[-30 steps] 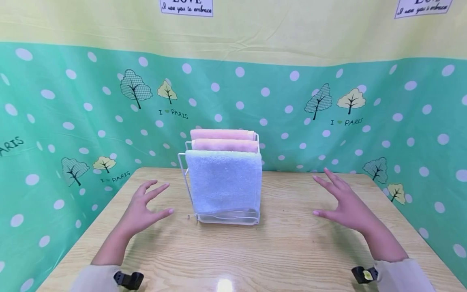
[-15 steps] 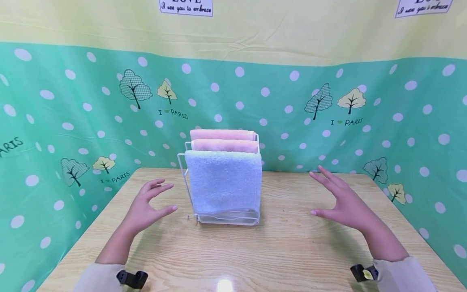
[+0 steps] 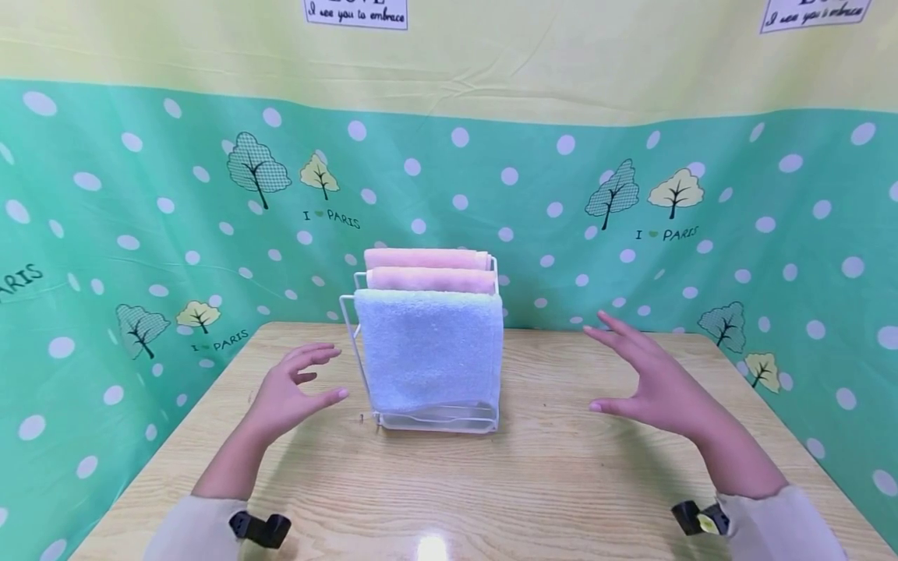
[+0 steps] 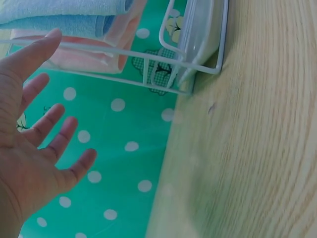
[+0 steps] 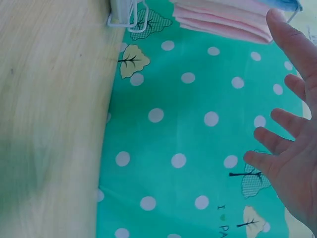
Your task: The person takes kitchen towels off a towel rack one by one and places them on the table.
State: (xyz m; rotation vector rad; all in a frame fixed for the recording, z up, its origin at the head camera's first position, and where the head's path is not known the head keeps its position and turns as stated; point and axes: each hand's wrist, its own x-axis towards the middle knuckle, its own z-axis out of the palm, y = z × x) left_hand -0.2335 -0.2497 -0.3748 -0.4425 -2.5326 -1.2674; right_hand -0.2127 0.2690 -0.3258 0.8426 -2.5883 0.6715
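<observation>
A white wire rack [image 3: 348,335] stands mid-table in the head view. Over its front bar hangs a folded light blue towel [image 3: 429,351], with a pink towel [image 3: 431,279] behind it and another pink towel [image 3: 426,259] farthest back. To the rack's left is my left hand [image 3: 288,396], fingers spread and thumb apart, holding nothing. On the other side my right hand [image 3: 655,386] faces the rack with a wider gap, also holding nothing. The left wrist view shows the rack's wire side [image 4: 124,52] just beyond my left thumb.
The rack has a pale tray [image 3: 438,421] at its base. Around the wooden table [image 3: 449,483] hangs a green dotted curtain [image 3: 547,195] with printed trees. Each wrist wears a black camera strap, such as the left one [image 3: 259,530].
Both hands have moved inward toward the rack, the left rightward and the right slightly leftward. The rack and towels have stayed in place.
</observation>
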